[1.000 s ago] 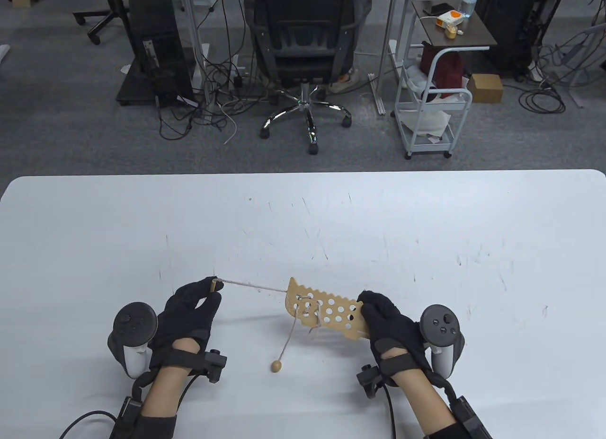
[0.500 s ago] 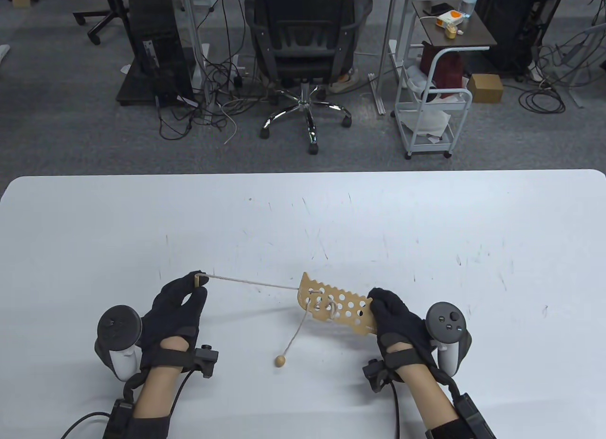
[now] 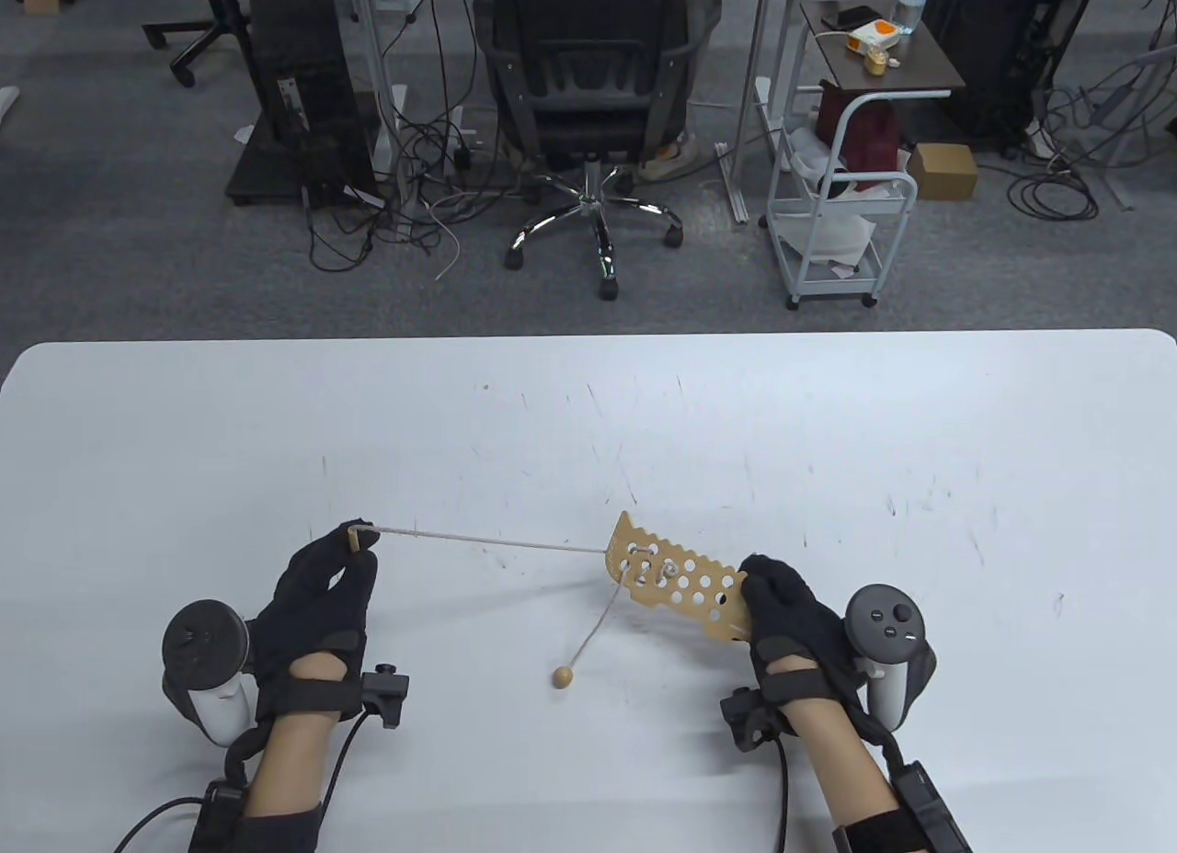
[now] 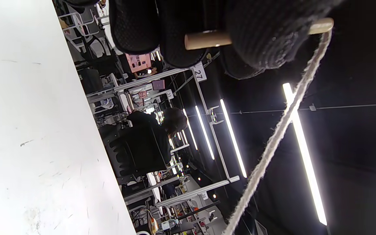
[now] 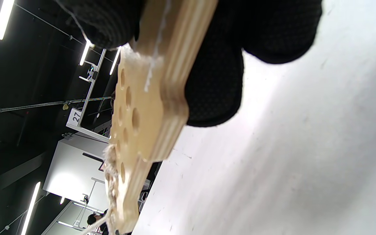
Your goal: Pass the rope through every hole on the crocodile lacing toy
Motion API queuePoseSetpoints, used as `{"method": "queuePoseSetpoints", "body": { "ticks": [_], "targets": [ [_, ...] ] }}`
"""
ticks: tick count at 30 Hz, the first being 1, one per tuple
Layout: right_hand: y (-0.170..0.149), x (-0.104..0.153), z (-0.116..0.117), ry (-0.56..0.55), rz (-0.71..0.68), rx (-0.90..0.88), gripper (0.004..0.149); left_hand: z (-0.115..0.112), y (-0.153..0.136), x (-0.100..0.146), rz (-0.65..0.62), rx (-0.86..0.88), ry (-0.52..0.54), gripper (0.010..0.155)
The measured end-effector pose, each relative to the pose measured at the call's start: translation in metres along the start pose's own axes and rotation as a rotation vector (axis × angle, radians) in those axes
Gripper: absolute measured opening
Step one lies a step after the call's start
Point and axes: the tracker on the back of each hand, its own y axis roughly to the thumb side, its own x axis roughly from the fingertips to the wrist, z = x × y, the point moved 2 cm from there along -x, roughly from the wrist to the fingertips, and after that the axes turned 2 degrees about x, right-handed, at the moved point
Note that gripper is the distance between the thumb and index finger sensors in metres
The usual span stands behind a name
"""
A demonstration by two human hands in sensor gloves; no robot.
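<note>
table view: the right hand [image 3: 791,614] grips the crocodile lacing toy [image 3: 676,588] by 1 end, raised over the tabletop [image 3: 828,430]. the left hand [image 3: 317,591] pinches the wooden needle [image 3: 353,538], rope [image 3: 487,542] stretched taut between them; its bead [image 3: 563,676] hangs near the tabletop.

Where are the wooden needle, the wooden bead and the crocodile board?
wooden needle [image 4: 207,39]: left wrist view, its bare shaft.
wooden bead [image 3: 563,676]: table view, its middle.
crocodile board [image 3: 685,596]: table view, its holed face.

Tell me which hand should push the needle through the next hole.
Left. The left hand already pinches the wooden needle with the rope drawn taut. The right hand grips the crocodile board by one end and is needed to steady it.
</note>
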Motion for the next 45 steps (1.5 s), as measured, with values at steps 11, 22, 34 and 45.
{"method": "queuePoseSetpoints", "body": {
  "ticks": [11, 22, 34, 45],
  "targets": [
    [-0.006, -0.003, -0.013, -0.069, 0.028, 0.013, 0.046, 0.017, 0.0, 0.004, -0.005, 0.09, 0.12, 0.047],
    [-0.007, -0.005, -0.013, -0.062, 0.024, -0.007, 0.046, 0.014, 0.002, 0.002, -0.018, 0.096, 0.082, 0.047],
    [0.009, 0.006, 0.007, 0.014, -0.07, 0.001, 0.046, -0.005, 0.003, 0.0, -0.02, 0.053, -0.031, 0.053],
    [0.021, 0.017, 0.021, 0.106, -0.131, -0.026, 0.046, -0.032, 0.004, 0.0, -0.048, -0.112, -0.2, 0.07]
  ]
}}
